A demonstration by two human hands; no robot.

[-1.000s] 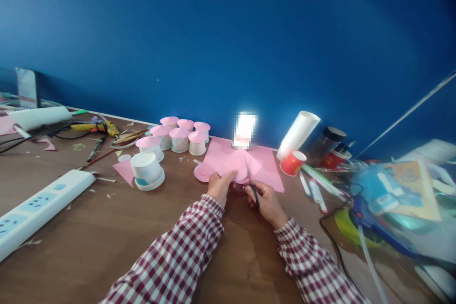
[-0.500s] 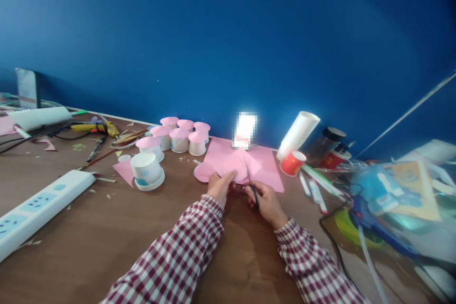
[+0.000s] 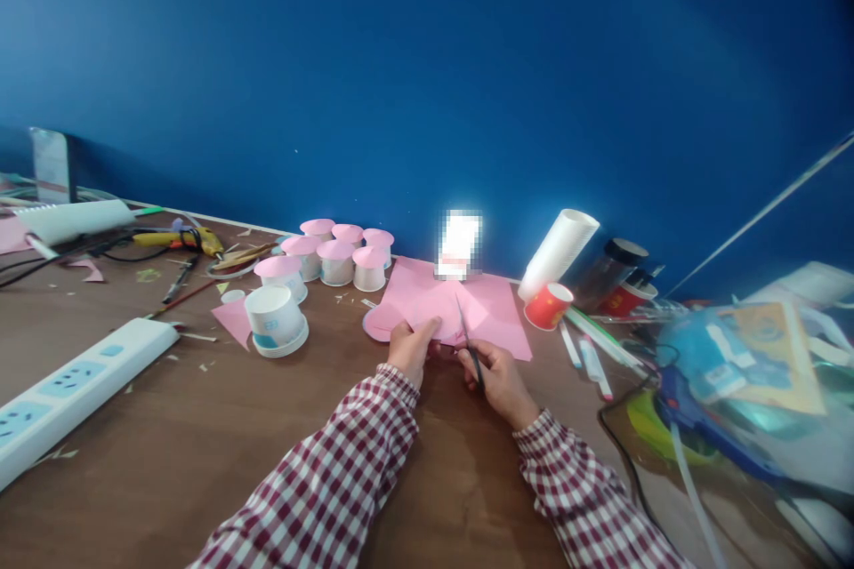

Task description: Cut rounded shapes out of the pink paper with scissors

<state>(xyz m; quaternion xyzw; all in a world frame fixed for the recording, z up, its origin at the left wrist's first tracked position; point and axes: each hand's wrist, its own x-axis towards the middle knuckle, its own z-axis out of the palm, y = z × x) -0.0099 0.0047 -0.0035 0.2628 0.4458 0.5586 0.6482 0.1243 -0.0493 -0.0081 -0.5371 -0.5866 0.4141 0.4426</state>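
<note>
Pink paper piece (image 3: 441,309) is pinched in L hand (image 3: 412,352), above a bigger pink sheet (image 3: 511,324); R hand (image 3: 497,375) grips scissors (image 3: 474,363), tips at the paper. Poss. risk: thin stock flexing → skewed cut; L thumb's near the blades, so a slip might nick it. Brown tabletop (image 3: 460,489) w/ pink-topped cups (image 3: 336,267) to L, blue wall (image 3: 427,71) behind.

Power strip (image 3: 93,364): white, toward left edge of table (image 3: 460,489).
Phone (image 3: 52,169): upright, back edge, far left.
Red cup (image 3: 543,311): tilted, near back edge.
Glue gun (image 3: 675,398): blue, toward right edge.
</note>
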